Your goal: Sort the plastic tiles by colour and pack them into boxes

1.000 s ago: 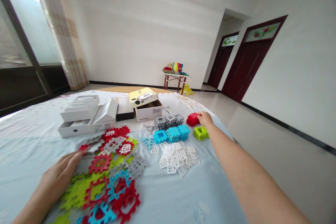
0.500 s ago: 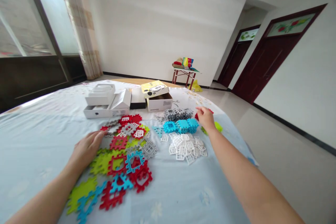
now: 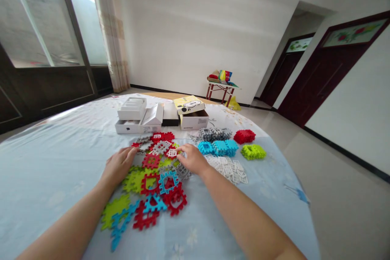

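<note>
A mixed pile of notched plastic building panels lies before me, with red panels (image 3: 151, 161), lime green panels (image 3: 134, 183), grey panels (image 3: 161, 147) and blue panels (image 3: 168, 182) overlapping. My left hand (image 3: 120, 165) rests along the pile's left edge, fingers outstretched near a grey panel at the back. My right hand (image 3: 194, 159) is over the pile's right edge, thumb and fingertips apart beside a white lattice window piece (image 3: 172, 153) lying on a red panel. No held piece shows in either hand.
Sorted right of the pile are grey stacks (image 3: 215, 133), blue stacks (image 3: 225, 148), a red stack (image 3: 244, 136), a green stack (image 3: 253, 152) and white window pieces (image 3: 230, 169). White boxes (image 3: 131, 109) and a yellow-lidded box (image 3: 194, 121) stand behind.
My right hand has moved left from the red stack to the pile, uncovering the red and green stacks. My left hand stays at the pile's left edge. The view has shifted slightly.
</note>
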Tool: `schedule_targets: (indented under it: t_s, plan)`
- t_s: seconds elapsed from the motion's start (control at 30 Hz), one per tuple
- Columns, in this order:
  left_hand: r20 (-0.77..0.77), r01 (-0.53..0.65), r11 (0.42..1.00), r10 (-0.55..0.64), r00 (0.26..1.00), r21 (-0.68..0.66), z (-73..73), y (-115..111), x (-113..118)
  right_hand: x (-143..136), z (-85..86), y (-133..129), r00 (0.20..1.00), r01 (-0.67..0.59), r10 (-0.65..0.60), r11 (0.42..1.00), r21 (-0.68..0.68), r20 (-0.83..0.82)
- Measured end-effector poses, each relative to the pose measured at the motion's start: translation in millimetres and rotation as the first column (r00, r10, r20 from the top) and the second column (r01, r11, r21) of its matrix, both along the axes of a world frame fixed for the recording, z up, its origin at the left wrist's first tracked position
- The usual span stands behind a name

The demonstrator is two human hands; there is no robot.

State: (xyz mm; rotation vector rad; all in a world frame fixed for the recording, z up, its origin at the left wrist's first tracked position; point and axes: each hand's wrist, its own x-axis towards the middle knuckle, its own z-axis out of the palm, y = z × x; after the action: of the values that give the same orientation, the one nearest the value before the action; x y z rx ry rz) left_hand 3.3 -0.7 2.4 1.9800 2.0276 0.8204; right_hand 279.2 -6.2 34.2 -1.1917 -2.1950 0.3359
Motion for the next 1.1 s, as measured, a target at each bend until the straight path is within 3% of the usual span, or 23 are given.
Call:
schedule_targets:
  t_s: [0.23, 0.43, 0.53, 0.7, 0.87, 1.1]
  plan:
    - [-0.016, 0.002, 1.000, -0.002, 1.000, -0.012, 2.6, -1.8, 1.8, -20.4, -3.7, 5.0, 0.986, 0.067, -0.063, 0.998, -0.022, 0.155]
    - [-0.030, -0.006, 0.999, 0.005, 1.000, -0.033, 7.6, -4.6, 4.6, -15.7, 1.2, -3.9, 0.994, 0.062, -0.065, 0.997, 0.033, 0.084]
    - [-0.035, -0.011, 1.000, 0.010, 0.999, -0.028, 8.6, -5.5, 5.4, 1.8, 12.8, -11.0, 0.995, 0.101, -0.098, 0.991, 0.084, -0.035]
    - [-0.038, -0.009, 1.000, 0.008, 0.999, -0.030, 8.9, -6.0, 6.3, 56.3, 29.1, -24.8, 0.961, 0.240, -0.228, 0.969, 0.062, -0.158]
    - [-0.047, -0.009, 1.000, 0.008, 0.999, -0.027, 5.6, -2.7, 4.8, 97.3, 20.8, -38.1, 0.955, 0.284, -0.280, 0.958, 0.035, -0.096]
    - [-0.052, -0.017, 1.000, 0.016, 0.998, -0.020, 0.0, 1.9, 0.8, 105.8, 9.6, -47.8, 0.952, 0.307, -0.304, 0.947, 0.097, -0.044]
